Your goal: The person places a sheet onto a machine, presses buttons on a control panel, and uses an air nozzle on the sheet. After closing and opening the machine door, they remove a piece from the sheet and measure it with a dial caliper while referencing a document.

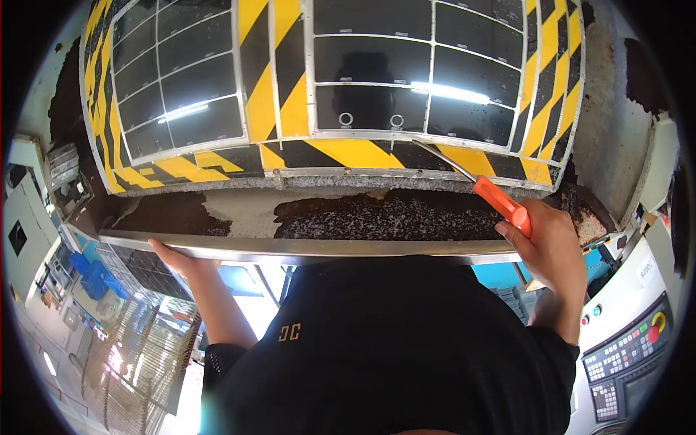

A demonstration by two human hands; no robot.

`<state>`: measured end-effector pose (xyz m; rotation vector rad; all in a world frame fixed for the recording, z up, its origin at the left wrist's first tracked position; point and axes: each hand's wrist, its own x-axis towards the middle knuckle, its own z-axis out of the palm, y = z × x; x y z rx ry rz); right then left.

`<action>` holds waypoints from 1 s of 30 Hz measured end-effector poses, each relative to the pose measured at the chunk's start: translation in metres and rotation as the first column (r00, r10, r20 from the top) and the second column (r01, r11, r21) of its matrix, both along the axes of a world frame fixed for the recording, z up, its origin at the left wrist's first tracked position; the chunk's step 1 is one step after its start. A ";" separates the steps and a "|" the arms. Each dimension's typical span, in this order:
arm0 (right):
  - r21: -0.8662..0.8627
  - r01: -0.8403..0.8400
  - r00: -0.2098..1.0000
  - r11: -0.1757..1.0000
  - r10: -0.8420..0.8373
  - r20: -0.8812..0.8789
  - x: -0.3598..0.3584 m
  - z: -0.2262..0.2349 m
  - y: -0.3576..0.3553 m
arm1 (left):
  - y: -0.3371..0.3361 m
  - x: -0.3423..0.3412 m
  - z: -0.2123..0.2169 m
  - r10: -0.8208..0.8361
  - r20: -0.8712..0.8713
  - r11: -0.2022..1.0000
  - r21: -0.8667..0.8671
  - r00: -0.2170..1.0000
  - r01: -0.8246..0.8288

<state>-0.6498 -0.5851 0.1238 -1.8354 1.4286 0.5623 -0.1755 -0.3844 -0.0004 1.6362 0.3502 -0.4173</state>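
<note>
Orange-handled tool w/ thin metal shaft (491,194): R hand (549,243) is wrapped round handle; shaft runs fwd-left from grip, tip at yellow-black striped frame (355,152), contact unclear.

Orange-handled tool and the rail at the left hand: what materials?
Handle: likely plastic, smooth, evenly orange. Shaft: probably steel; thin, straight, silvery-grey. Rail: looks like bare metal, given its long bright reflections; steel or aluminium, can't tell.
</note>
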 end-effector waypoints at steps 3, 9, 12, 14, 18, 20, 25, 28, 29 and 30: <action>0.019 -0.003 1.000 1.000 0.003 -0.004 0.010 0.001 -0.003 | 0.005 0.005 -0.004 -0.027 -0.008 1.000 0.005 1.000 0.027; -0.038 0.003 0.999 0.999 -0.002 0.049 0.020 0.014 -0.001 | 0.013 0.012 -0.010 -0.080 -0.015 0.996 -0.047 0.997 0.080; -0.133 -0.013 1.000 0.991 0.013 0.003 0.013 0.025 0.008 | 0.011 0.012 -0.009 -0.044 -0.056 0.995 -0.089 0.997 0.038; -0.235 0.016 0.998 0.972 -0.030 -0.059 0.005 0.034 0.016 | 0.010 0.013 -0.010 -0.016 -0.026 0.991 -0.133 1.000 0.012; -0.309 0.040 0.984 0.950 -0.092 -0.154 -0.014 0.052 0.033 | 0.014 0.014 -0.009 -0.097 -0.055 0.969 -0.234 0.994 0.082; -0.329 0.090 0.981 0.940 -0.140 -0.133 -0.020 0.060 0.042 | 0.016 0.015 -0.009 -0.103 -0.089 0.965 -0.249 0.991 0.078; -0.362 0.007 0.976 0.932 -0.085 -0.199 -0.018 0.077 0.064 | 0.024 0.023 -0.017 -0.126 -0.090 0.956 -0.279 0.988 0.097; -0.402 -0.068 0.988 0.913 0.005 -0.156 -0.006 0.079 0.077 | 0.029 0.031 -0.025 -0.105 -0.056 0.950 -0.301 0.993 0.084; -0.419 -0.055 0.990 0.906 -0.006 -0.144 0.000 0.079 0.081 | 0.030 0.034 -0.027 -0.141 -0.065 0.937 -0.332 0.988 0.112; -0.441 -0.100 0.992 0.892 0.057 -0.109 0.007 0.077 0.085 | 0.032 0.037 -0.030 -0.105 -0.044 0.945 -0.316 0.993 0.086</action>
